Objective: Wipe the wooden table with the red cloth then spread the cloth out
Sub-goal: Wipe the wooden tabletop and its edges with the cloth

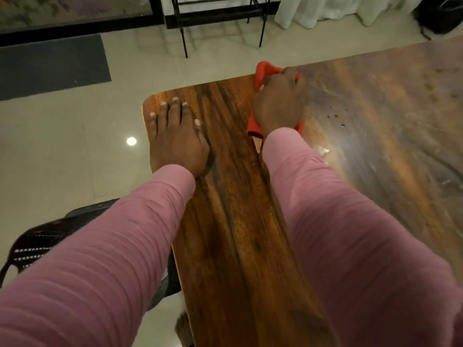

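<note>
The wooden table [233, 196] runs from the bottom centre to the far right, dark and glossy on its left strip, dull and smeared to the right. A bunched red cloth [264, 72] lies near the table's far edge. My right hand [278, 101] presses down on it with fingers curled over the fabric, and most of the cloth is hidden beneath the hand. My left hand [175, 135] rests flat on the table's near-left corner, fingers spread, holding nothing. Both arms wear pink sleeves.
Water droplets [337, 116] dot the table right of the cloth. A black chair [50, 241] stands at the lower left, beside the table. A dark mat [50, 66] and black metal furniture legs [184, 33] are on the pale tiled floor beyond.
</note>
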### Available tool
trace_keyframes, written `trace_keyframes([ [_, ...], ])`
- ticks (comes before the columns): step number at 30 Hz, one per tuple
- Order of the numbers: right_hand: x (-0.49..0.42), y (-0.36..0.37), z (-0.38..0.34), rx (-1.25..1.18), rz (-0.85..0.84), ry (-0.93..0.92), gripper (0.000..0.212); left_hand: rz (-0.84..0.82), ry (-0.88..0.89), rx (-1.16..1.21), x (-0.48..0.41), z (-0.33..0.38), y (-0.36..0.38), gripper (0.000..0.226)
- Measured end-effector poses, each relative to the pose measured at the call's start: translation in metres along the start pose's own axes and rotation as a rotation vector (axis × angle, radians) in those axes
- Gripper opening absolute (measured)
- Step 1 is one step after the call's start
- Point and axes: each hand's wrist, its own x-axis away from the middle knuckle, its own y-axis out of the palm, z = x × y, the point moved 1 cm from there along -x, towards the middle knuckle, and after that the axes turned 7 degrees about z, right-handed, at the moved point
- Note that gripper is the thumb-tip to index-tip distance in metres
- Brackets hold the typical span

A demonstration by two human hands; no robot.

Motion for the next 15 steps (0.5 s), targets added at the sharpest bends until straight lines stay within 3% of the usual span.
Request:
trace_keyframes([
  [7,0.013,-0.014,0.019,-0.138,-0.246,-0.273,0.031,0.015,0.030,0.026,0.003,-0.001,-0.004,0.051],
  [15,0.026,-0.011,0.016,-0.050,-0.064,-0.310,0.025,0.022,0.017,0.014,0.004,0.002,-0.004,0.051],
])
